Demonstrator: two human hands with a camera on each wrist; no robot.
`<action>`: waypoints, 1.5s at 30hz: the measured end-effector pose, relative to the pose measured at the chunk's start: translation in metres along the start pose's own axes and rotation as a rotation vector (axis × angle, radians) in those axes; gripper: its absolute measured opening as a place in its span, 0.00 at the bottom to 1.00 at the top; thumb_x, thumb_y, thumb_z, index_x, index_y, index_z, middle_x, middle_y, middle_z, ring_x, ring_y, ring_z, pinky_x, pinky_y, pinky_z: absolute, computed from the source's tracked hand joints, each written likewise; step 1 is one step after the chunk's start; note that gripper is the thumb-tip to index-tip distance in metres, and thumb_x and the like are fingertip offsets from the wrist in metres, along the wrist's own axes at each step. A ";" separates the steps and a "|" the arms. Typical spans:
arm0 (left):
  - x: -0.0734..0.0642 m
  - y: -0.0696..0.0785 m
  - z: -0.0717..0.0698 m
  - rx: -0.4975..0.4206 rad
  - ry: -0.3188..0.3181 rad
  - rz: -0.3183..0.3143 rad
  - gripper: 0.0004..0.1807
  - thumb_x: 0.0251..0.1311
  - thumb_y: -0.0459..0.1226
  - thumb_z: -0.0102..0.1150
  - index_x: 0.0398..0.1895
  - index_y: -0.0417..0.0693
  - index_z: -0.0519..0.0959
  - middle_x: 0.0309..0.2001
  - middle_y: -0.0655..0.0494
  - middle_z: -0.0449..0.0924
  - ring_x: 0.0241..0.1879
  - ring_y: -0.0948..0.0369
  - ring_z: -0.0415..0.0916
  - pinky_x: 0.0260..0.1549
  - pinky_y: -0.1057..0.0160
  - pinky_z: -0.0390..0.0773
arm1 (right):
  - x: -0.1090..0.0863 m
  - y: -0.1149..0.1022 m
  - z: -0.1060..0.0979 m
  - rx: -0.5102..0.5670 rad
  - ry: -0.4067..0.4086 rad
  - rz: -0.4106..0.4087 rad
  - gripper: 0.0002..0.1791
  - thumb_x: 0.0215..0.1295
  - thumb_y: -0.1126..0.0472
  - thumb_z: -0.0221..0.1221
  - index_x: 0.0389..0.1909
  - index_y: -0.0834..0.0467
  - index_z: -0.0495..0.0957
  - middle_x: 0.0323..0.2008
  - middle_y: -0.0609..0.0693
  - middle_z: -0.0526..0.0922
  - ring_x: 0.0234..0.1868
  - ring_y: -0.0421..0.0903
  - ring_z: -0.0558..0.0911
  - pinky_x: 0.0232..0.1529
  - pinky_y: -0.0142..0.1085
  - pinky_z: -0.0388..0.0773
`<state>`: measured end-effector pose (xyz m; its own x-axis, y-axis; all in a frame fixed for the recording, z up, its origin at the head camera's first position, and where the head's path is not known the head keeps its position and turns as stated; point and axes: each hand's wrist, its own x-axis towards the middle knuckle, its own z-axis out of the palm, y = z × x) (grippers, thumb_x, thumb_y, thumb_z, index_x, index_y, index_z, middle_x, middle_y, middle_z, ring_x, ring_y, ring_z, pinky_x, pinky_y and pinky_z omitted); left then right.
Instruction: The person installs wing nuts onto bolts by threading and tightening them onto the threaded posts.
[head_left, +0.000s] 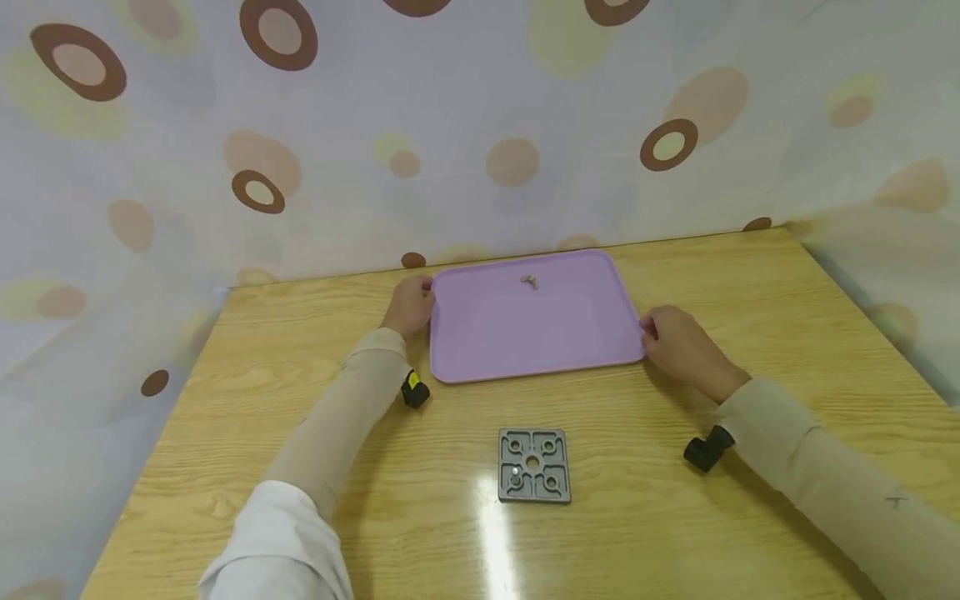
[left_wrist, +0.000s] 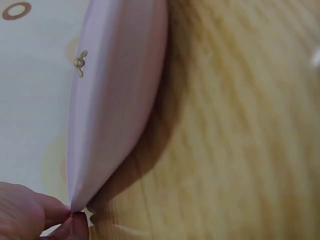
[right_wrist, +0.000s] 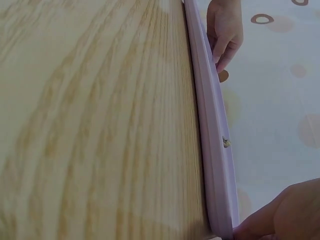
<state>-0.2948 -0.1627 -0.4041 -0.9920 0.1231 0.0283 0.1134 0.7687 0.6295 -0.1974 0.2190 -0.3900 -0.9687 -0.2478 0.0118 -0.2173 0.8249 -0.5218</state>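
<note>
Pinching opposite ends of the tray (head_left: pixel 532 329), left grip (head_left: pixel 408 306) and right grip (head_left: pixel 681 348) suit its probably light, stiff, slippery build.

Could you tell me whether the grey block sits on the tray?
No, the grey block lies on the table, apart from the tray.

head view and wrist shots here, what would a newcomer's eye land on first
First, probably the large lilac rectangular tray at the back of the light wood-grain table, held at its ends by the left hand and right hand. Next, the small brass-coloured winged piece near the tray's far edge, and the grey square metal-looking plate in front of it.
</note>
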 end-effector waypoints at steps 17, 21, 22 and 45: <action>-0.085 0.035 0.004 -0.119 -0.090 0.337 0.20 0.66 0.36 0.50 0.60 0.38 0.69 0.58 0.45 0.68 0.51 0.50 0.69 0.44 0.59 0.74 | 0.015 0.000 -0.015 -0.072 -0.010 -0.146 0.16 0.66 0.65 0.51 0.48 0.73 0.74 0.39 0.63 0.78 0.39 0.54 0.75 0.42 0.48 0.72; -0.123 0.044 0.012 -0.173 -0.246 0.389 0.24 0.64 0.42 0.54 0.61 0.40 0.69 0.58 0.50 0.69 0.53 0.51 0.68 0.46 0.59 0.73 | 0.030 -0.007 -0.012 -0.065 -0.018 -0.239 0.13 0.64 0.67 0.54 0.45 0.71 0.77 0.38 0.61 0.79 0.39 0.52 0.77 0.42 0.47 0.73; -0.132 0.046 0.014 -0.174 -0.279 0.395 0.27 0.64 0.44 0.55 0.62 0.40 0.67 0.60 0.50 0.67 0.55 0.52 0.66 0.47 0.59 0.73 | 0.034 -0.008 -0.010 -0.060 -0.018 -0.250 0.13 0.63 0.68 0.54 0.45 0.71 0.77 0.38 0.60 0.80 0.39 0.52 0.77 0.43 0.47 0.74; -0.203 0.058 0.055 0.023 -0.415 0.477 0.57 0.42 0.61 0.66 0.70 0.45 0.51 0.61 0.54 0.56 0.57 0.60 0.54 0.57 0.61 0.63 | 0.116 -0.037 0.038 -0.199 -0.079 -0.493 0.16 0.65 0.66 0.53 0.51 0.69 0.75 0.51 0.62 0.76 0.57 0.58 0.70 0.61 0.48 0.59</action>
<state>-0.0836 -0.1084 -0.4160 -0.7283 0.6853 -0.0051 0.5433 0.5818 0.6052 -0.2973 0.1402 -0.4012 -0.7360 -0.6609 0.1464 -0.6699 0.6799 -0.2985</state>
